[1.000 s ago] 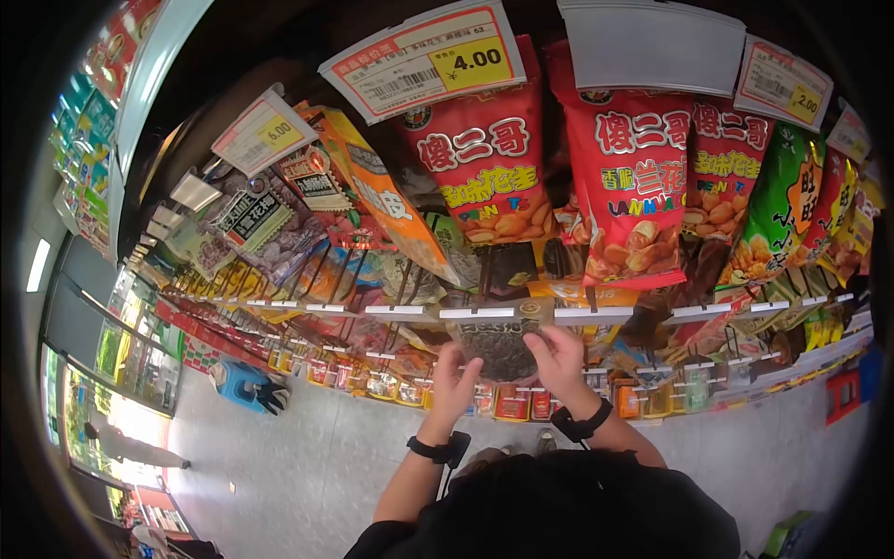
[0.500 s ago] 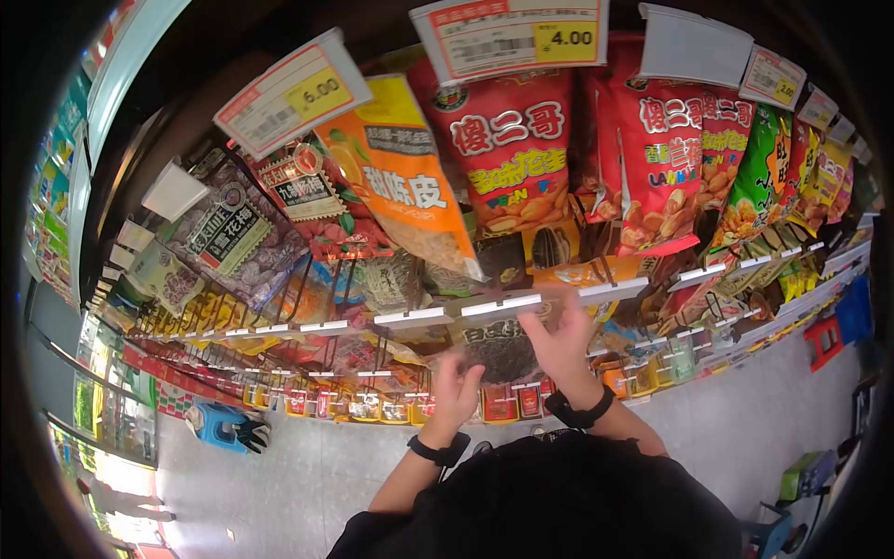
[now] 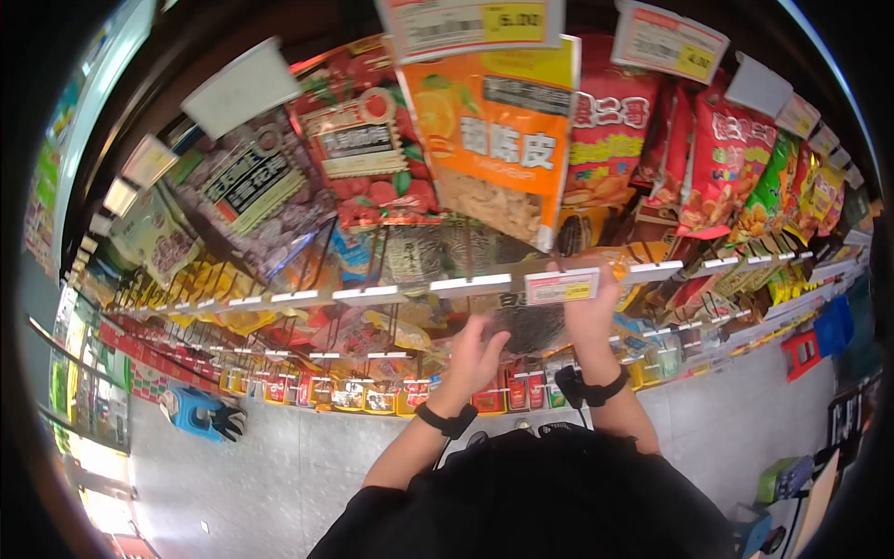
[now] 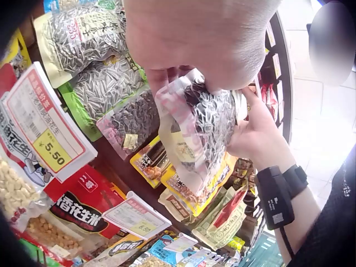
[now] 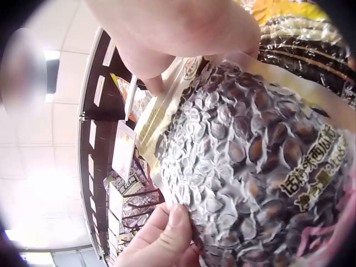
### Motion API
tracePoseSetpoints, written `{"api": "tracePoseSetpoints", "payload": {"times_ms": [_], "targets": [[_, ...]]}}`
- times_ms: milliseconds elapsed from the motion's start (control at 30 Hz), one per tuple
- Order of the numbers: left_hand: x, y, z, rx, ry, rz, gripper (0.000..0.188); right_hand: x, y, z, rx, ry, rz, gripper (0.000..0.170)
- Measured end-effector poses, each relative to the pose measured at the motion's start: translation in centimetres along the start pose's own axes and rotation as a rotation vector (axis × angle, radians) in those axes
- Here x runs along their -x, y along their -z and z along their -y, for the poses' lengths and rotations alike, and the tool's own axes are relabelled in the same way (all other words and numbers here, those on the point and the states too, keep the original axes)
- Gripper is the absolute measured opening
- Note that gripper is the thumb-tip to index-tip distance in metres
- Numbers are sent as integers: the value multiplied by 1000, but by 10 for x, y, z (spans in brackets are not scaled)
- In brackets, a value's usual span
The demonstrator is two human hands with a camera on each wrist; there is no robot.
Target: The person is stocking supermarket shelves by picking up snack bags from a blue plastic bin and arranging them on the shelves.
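Observation:
Both hands hold a clear bag of dark seeds (image 3: 529, 328) below the upper rail in the head view. My left hand (image 3: 477, 356) pinches its near left edge; in the right wrist view the left thumb (image 5: 176, 222) lies on the front of the seed bag (image 5: 239, 150). My right hand (image 3: 592, 312) grips the bag's upper right part, its fingertips partly hidden by a price tag (image 3: 562, 287). The left wrist view has the left hand (image 4: 200, 41) over the bag (image 4: 214, 119) and the right hand (image 4: 258, 130) at its far side.
Snack bags hang in rows above, among them an orange bag (image 3: 494, 140) and a red peanut bag (image 3: 605, 135). Price tags (image 3: 470, 23) stick out in front. On the floor stand a blue item (image 3: 200, 415) and a red stool (image 3: 801, 356).
The head view has turned left, so the shelf goods sit further right. The right hand's fingers, spread above the seed bag half a second ago, now lie against its upper right part.

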State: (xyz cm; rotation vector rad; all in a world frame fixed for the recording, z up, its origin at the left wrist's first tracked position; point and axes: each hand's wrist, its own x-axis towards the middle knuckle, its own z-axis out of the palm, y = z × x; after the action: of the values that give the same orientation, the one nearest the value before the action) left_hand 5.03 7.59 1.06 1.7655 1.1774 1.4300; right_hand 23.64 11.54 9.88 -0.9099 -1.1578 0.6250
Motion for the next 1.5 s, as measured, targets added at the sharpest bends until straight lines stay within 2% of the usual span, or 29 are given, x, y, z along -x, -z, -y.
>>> {"api": "tracePoseSetpoints", "payload": {"times_ms": [67, 133, 233, 300, 333, 400, 433, 467, 533, 600, 633, 667, 700, 733, 800, 833, 867, 900, 933, 1000, 1033, 1067, 1100, 1133, 1200, 1267, 1433, 1500], "targets": [[5, 3, 4, -33, 1, 18, 32, 7, 4, -9, 9, -52, -36, 25], [9, 5, 7, 35, -80, -22, 27, 16, 5, -5, 34, -144, -75, 23], [16, 12, 7, -1, -109, -23, 30, 22, 7, -3, 27, -121, -44, 18], [16, 18, -1, 69, -54, 3, 29, 23, 19, -15, 7, -150, -3, 13], [15, 22, -1, 90, -13, 12, 29, 23, 15, 0, 25, -289, -20, 13], [10, 28, 6, 75, -24, 26, 30, 22, 25, -3, -157, -517, -72, 21], [8, 31, 10, 57, -13, 26, 30, 19, 23, -9, -204, -564, -121, 27], [4, 31, 13, 49, -9, 39, 31, 21, 19, -19, -201, -546, -133, 27], [-3, 37, 18, 54, -33, 67, 32, 23, 14, -29, 96, -189, -56, 24], [-12, 32, 30, -63, -74, -57, 33, 32, -4, -8, 280, -166, -134, 16], [-19, 31, 31, -59, -21, -27, 34, 32, -7, -12, 241, -79, -147, 19], [-25, 34, 32, -65, 31, 14, 36, 35, 0, -12, 438, -212, -119, 24], [-29, 32, 33, -64, 42, 0, 35, 38, -8, 1, 358, -175, -161, 28], [-34, 28, 30, -63, 53, -13, 34, 42, -4, -1, 445, -155, -233, 27], [-36, 24, 15, -87, -167, -220, 26, 55, 19, -6, 547, -122, -217, 25], [-32, 23, 17, -101, -244, -242, 22, 65, 34, -1, 558, -124, -267, 25], [-24, 22, 21, -114, -324, -268, 19, 75, 48, 7, 617, -115, -168, 22], [-14, 22, 15, -150, -401, -222, 16, 86, 63, 11, 675, -111, -71, 20], [-3, 20, 11, -184, -480, -178, 14, 96, 79, 7, 685, -116, -122, 20], [31, 0, 32, -206, -466, 146, 11, 119, 120, -1, 750, -71, 156, 19], [47, -11, 36, -273, -284, 415, 12, 127, 137, 2, 769, -85, 103, 19], [67, -21, 42, -349, -97, 676, 15, 133, 154, 6, 793, -58, 235, 13], [104, -31, 85, -530, 59, 990, 18, 139, 173, 9, 814, -34, 369, 8], [126, -56, 123, -725, 216, 1296, 22, 148, 195, 7, 834, -52, 325, 8], [132, -123, 123, -729, 129, 1357, 22, 162, 246, -1, 860, -6, 369, 9], [140, -204, 111, -731, 16, 1421, 23, 178, 308, 12, 883, -5, 287, 10], [181, -401, 56, -787, -254, 1572, 25, 245, 503, 51, 942, -150, -79, 12], [188, -459, 35, -837, -356, 1639, 26, 280, 575, 70, 941, -222, -227, 15]]}}
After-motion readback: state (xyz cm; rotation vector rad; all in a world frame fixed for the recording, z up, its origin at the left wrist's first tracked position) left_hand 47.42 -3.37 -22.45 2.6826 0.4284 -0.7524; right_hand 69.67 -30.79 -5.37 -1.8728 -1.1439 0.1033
